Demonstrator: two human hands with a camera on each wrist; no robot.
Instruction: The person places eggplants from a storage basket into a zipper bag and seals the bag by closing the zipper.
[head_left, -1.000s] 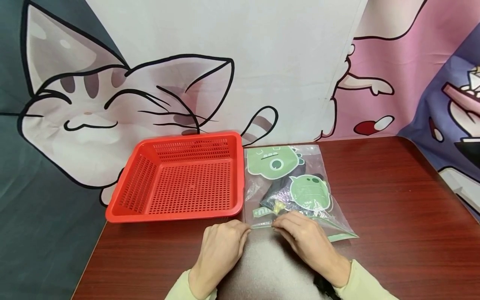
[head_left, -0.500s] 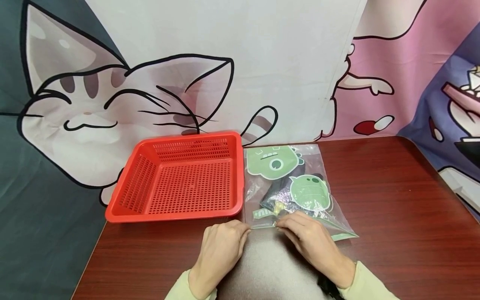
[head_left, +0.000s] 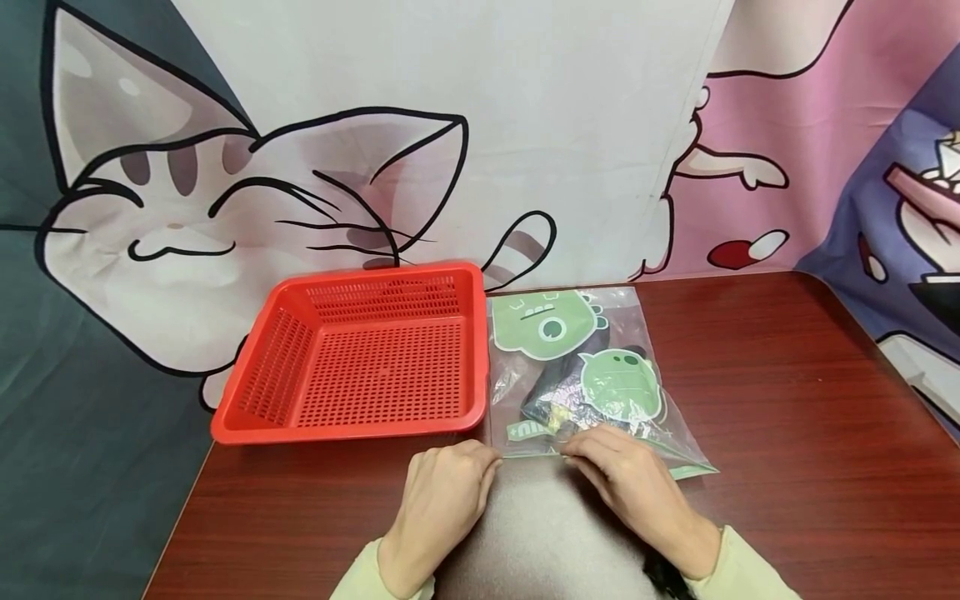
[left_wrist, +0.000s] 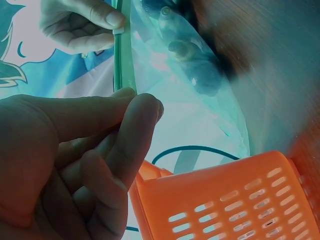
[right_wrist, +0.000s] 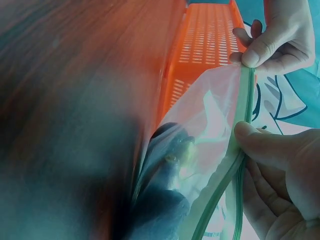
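A clear zip bag (head_left: 517, 387) with green cartoon prints lies on the table, dark contents and a small yellow piece showing through it. My left hand (head_left: 447, 492) pinches the left end of its green zip strip (left_wrist: 125, 60) between thumb and fingers. Further right along the same edge, my right hand (head_left: 637, 492) pinches the strip with thumb and fingertips. A small pale piece, perhaps a slider, shows at its thumb in the left wrist view. Between the hands the strip runs joined; in the right wrist view it parts into two bands beyond my right hand (right_wrist: 280, 175).
A red perforated basket (head_left: 251, 350) stands left of the bag, close against its side. The brown wooden table (head_left: 810, 417) extends to the right. Behind it hangs a cloth (head_left: 570, 125) with cartoon prints. A greyish patch (head_left: 525, 533) of table lies between my forearms.
My right hand has slid a short way to the right along the zip strip, lengthening the joined stretch between the hands. My left hand has stayed in place.
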